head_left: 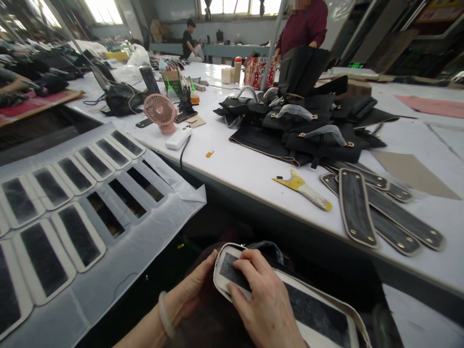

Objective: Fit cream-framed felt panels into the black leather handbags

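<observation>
A long piece with a black panel and cream border (319,309) lies across my lap, its rim edged in cream and black. My left hand (194,285) holds the rim at its far left end, fingers curled round the outer side and partly hidden. Over the black panel near the same end, my right hand (263,290) presses with bent fingertips, the thumb on the cream border. A clear-wrapped strap (268,247) shows just behind the right hand. To the left, similar black-and-cream panels (78,234) lie in rows on a translucent sheet (155,232).
Across the white table (232,179) are a yellow-handled tool (304,188), black strips with studs (357,205), a pile of black bag parts (308,116), a pink fan (160,112) and a white device (179,137). One person (304,26) stands behind; another (190,41) sits farther back.
</observation>
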Tool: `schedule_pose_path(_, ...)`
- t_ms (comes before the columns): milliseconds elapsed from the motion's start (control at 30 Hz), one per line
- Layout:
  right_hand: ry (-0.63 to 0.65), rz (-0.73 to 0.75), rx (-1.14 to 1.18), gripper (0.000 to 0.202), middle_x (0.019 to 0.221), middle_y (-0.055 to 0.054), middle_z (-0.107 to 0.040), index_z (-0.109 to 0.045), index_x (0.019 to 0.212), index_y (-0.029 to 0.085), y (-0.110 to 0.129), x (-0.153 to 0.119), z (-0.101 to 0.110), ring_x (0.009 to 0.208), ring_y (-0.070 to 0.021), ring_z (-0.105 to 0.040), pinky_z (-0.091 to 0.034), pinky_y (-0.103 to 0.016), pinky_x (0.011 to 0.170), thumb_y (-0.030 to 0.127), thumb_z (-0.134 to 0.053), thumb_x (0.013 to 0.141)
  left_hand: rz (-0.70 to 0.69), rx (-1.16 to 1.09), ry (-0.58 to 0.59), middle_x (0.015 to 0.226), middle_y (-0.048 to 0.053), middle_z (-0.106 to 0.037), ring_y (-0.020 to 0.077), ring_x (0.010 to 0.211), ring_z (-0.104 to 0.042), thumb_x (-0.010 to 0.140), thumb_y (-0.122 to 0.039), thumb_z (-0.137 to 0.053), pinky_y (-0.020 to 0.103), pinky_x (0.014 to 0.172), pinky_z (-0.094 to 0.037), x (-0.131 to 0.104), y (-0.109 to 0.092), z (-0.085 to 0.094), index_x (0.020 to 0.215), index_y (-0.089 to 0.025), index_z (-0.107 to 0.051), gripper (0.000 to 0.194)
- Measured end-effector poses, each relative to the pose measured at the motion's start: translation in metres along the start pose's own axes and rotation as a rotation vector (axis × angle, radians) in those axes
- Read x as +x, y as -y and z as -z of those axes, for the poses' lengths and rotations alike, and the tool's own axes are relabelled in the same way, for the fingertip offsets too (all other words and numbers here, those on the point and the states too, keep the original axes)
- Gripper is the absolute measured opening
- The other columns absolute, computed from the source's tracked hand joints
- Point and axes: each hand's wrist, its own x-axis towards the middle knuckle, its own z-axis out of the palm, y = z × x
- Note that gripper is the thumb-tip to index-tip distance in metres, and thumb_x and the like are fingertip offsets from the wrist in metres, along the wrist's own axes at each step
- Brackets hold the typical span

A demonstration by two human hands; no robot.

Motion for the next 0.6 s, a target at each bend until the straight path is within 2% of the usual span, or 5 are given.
schedule_pose_path(167,0.002,0.056,0.014,0.025,0.106,-0.003,-0.058,-0.061,0.092,0.023,-0.0027,0.0013,-0.0006,0.098,-0.0245,-0.055,-0.047,-0.040,0.085,0.004,-0.058,0.077,0.035,-0.020,0.044,0.096,0.007,-0.074,0.0239,0.099,-0.063,0.078,-0.058,-0.068,0.029,0.087,-0.048,0.0003,-0.0003,0.0023,0.101,-0.012,-0.072,0.051)
schedule_pose_path(367,0.044,0.066,-0.014,0.024,0.106,-0.002,-0.060,-0.062,0.089,0.023,-0.0027,0.0008,0.0006,0.096,-0.0241,-0.056,-0.046,-0.040,0.083,0.003,-0.059,0.076,0.054,-0.040,0.038,0.100,0.010,-0.073,0.0213,0.090,-0.064,0.074,-0.056,-0.072,0.028,0.082,-0.049,0.0001,-0.0043,-0.0044,0.103,-0.009,-0.071,0.056)
schedule_pose_path(500,0.042,0.080,-0.055,0.025,0.109,-0.003,-0.060,-0.062,0.094,0.024,-0.0058,-0.0018,-0.0011,0.096,-0.0244,-0.057,-0.047,-0.039,0.082,0.007,-0.059,0.078,0.060,-0.062,-0.003,0.091,0.011,-0.074,0.0206,0.084,-0.065,0.075,-0.056,-0.071,0.028,0.079,-0.049,0.0016,-0.0012,-0.0018,0.099,-0.008,-0.072,0.054)
schedule_pose_path(600,0.029,0.094,-0.071,0.026,0.110,-0.004,-0.059,-0.062,0.099,0.024,-0.0086,-0.0029,-0.0023,0.098,-0.0247,-0.057,-0.048,-0.038,0.085,0.010,-0.058,0.079,0.081,-0.056,-0.001,0.093,0.012,-0.073,0.0212,0.084,-0.064,0.076,-0.057,-0.069,0.028,0.077,-0.048,0.0043,0.0004,-0.0007,0.098,-0.008,-0.071,0.054)
